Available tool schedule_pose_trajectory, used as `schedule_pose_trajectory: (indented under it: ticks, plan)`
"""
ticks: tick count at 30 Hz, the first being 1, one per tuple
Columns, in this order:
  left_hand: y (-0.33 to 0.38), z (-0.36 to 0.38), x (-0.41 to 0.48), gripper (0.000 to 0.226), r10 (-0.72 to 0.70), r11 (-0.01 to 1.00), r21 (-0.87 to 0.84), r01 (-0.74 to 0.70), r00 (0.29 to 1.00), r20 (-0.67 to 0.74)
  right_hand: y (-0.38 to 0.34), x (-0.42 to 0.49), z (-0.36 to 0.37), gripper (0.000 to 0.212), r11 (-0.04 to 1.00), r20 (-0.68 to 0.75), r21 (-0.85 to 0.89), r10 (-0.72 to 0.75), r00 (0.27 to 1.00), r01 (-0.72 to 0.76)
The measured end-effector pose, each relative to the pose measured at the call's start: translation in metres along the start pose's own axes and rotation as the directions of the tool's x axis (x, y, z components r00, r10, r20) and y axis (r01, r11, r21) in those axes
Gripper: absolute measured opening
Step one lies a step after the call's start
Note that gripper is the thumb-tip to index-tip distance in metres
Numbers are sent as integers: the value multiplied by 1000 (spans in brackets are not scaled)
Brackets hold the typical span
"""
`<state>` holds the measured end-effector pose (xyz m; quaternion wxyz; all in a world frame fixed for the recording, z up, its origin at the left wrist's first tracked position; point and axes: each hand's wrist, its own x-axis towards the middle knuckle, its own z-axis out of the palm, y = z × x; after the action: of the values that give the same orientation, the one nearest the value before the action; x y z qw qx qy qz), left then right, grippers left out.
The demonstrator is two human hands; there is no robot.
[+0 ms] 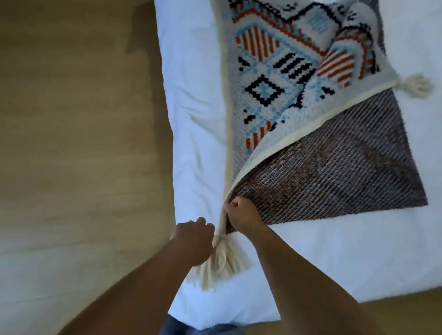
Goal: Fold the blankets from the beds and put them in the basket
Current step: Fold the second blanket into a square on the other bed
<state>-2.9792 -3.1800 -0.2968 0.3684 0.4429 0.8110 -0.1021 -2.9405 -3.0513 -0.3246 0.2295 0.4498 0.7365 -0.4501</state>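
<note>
Knitted blanket (277, 72) lies half-folded on the white bed (190, 86), spreading toward one o'clock. The right hand (239, 213) clenches its near corner and the left hand (193, 240) grasps the tassel (220, 261). An uneven pull could skew the fold or drag it off the six o'clock edge. Bare sheet lies at three o'clock.

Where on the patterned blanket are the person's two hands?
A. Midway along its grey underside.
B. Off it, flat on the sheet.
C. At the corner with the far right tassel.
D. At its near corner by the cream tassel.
D: the left hand and the right hand both have their grip on the red, blue and black patterned knit blanket at its near corner, beside the cream yarn tassel on the white bed.
</note>
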Motion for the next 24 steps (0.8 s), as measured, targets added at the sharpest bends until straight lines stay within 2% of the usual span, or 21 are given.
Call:
schedule_pose_trajectory:
  ticks: [5,8,11,13,15,18,24]
  plan:
    - [-8,-89,29,18,88,990,121,-76,991,-98,-13,0,-41,31,992,-69,104,75,995,-68]
    - [-2,-142,53,22,151,978,159,-134,984,-98,-22,8,-74,32,969,-120,222,142,983,-113]
    - [3,-192,74,26,214,964,185,-190,970,-114,-37,15,-105,20,929,-147,340,205,968,-145]
    - [1,-220,86,29,271,950,191,-247,957,-108,-49,20,-122,26,905,-194,401,234,953,-141]
    - [-8,-241,98,28,339,926,206,-316,936,-90,-64,22,-134,29,879,-260,462,262,929,-118]
    - [-31,-274,114,26,427,877,271,-396,902,-66,-82,21,-148,20,831,-363,548,341,867,-97]
    - [-40,-331,138,28,547,764,410,-498,837,-3,-112,17,-174,17,776,-467,629,433,771,-54]
